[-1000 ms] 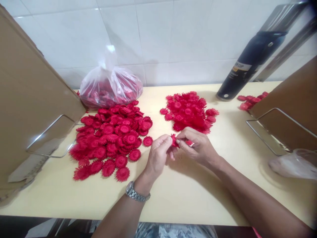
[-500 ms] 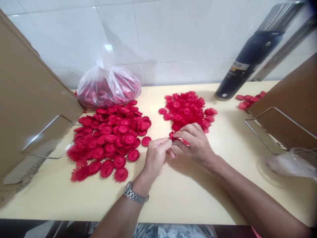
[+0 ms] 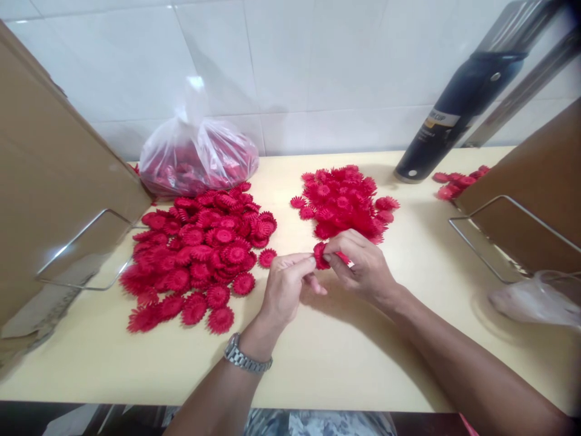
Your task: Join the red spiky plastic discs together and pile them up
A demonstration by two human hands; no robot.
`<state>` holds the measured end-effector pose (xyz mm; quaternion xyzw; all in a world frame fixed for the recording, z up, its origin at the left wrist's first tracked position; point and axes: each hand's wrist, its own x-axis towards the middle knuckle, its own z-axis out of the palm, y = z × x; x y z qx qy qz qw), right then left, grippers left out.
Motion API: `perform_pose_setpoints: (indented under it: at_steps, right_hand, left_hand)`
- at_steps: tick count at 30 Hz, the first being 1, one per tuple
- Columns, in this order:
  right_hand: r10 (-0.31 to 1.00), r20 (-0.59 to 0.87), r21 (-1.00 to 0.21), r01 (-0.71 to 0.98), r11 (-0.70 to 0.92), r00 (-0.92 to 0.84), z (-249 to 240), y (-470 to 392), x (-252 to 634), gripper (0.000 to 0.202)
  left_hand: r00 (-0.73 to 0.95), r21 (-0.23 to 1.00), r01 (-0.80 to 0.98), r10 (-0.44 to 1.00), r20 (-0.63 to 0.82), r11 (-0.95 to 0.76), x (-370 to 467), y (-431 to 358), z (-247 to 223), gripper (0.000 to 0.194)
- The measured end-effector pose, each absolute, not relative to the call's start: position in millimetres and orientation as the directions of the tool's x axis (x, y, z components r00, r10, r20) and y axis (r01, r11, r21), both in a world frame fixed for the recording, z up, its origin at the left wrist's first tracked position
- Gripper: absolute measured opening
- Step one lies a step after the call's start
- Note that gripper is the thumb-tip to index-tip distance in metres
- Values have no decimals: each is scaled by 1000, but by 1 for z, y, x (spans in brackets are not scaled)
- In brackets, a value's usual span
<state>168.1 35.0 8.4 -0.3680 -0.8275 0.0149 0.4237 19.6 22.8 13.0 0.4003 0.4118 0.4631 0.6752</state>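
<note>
A small red fringed disc [image 3: 320, 255] is held up between my two hands above the table. My left hand [image 3: 287, 284] pinches its left edge with thumb and forefinger, the other fingers curled below. From the right, my right hand [image 3: 358, 263] grips the same disc with thumb and fingertips. Behind my right hand lies a heap of red discs [image 3: 340, 197]. A larger pile of thicker red discs [image 3: 200, 248] spreads to the left of my left hand, with one loose disc [image 3: 267, 258] near my knuckles.
A tied plastic bag of red pieces [image 3: 195, 157] stands behind the left pile. Cardboard boxes [image 3: 49, 157] flank both sides with wire handles. A dark blue flask [image 3: 458, 115] stands back right, and a clear plastic bag [image 3: 535, 300] lies at the right.
The red disc between my hands has turned and shows more of its face. My fingertips have moved slightly apart around it.
</note>
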Motion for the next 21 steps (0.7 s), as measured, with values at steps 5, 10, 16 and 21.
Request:
perform_pose_setpoints:
  at_steps: [5, 10, 16, 21]
  right_hand:
    - [635, 671, -373, 566, 735, -382, 7, 38, 171, 5]
    - [660, 644, -412, 551, 726, -388, 5, 40, 172, 2]
    - [756, 564, -598, 467, 652, -333, 10, 36, 173, 10]
    - [892, 369, -820, 361, 445, -261, 11, 34, 174, 10]
  left_hand:
    - [240, 929, -288, 956, -167, 234, 18, 24, 14, 21]
    - [248, 965, -160, 955, -163, 206, 17, 22, 11, 24]
    - [246, 969, -147, 956, -161, 201, 18, 20, 1, 25]
    - [221, 966, -149, 959, -175, 210, 19, 21, -1, 23]
